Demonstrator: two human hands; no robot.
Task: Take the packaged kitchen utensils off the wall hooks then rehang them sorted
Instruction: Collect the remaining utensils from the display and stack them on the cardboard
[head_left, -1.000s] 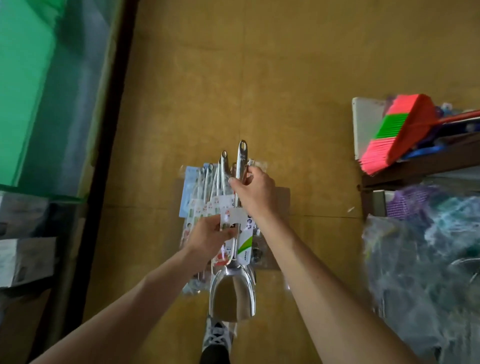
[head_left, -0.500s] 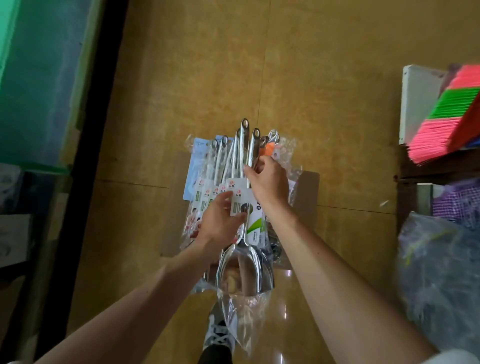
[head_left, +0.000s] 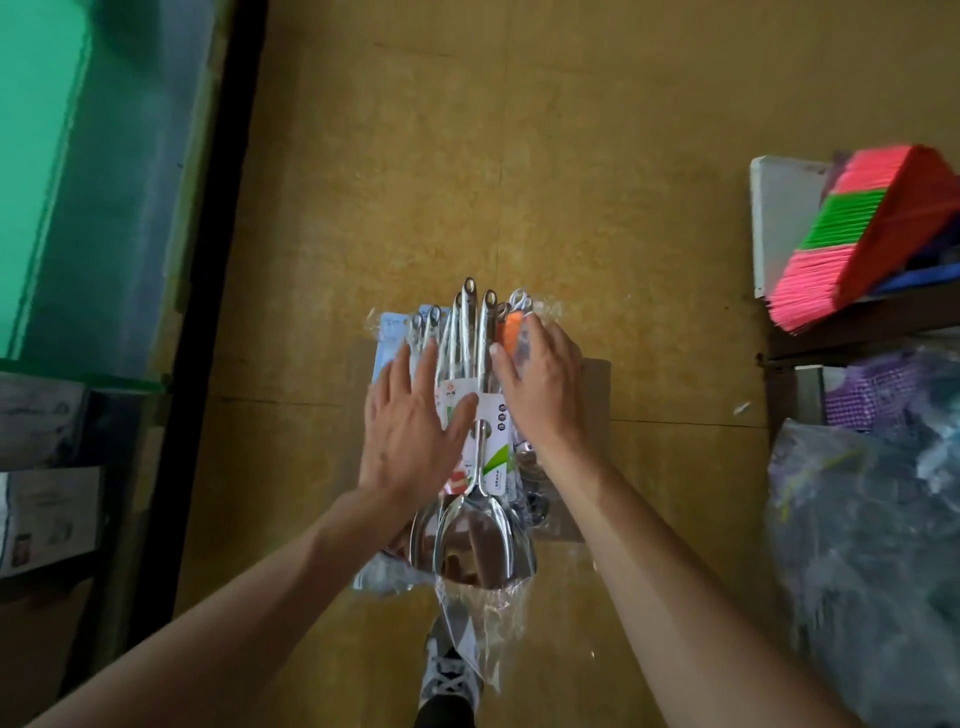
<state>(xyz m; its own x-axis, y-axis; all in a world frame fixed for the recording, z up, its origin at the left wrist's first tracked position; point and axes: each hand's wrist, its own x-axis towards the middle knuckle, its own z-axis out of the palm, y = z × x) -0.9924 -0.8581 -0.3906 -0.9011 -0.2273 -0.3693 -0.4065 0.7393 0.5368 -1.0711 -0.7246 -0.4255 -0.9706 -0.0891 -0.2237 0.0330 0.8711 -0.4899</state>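
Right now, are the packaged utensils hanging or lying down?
Lying down: packaged utensils stacked on a grey board, left hand and right hand spread over them.

Centre of frame: a stack of packaged utensils (head_left: 470, 332), handles pointing to the top edge, on what may be a small grey board (head_left: 595, 379) (its edges are mostly covered). The left hand (head_left: 410, 436) lies flat on the stack's left half, fingers straight and spread. The right hand (head_left: 543, 395) lies flat on its right half, beside an orange-handled piece (head_left: 508, 332). A steel scoop (head_left: 483, 545) tops the stack, bowl toward the bottom edge. Right edge: a pink-and-green broom (head_left: 841, 249). Bottom centre: a shoe (head_left: 447, 675) on the ochre floor (head_left: 467, 156).
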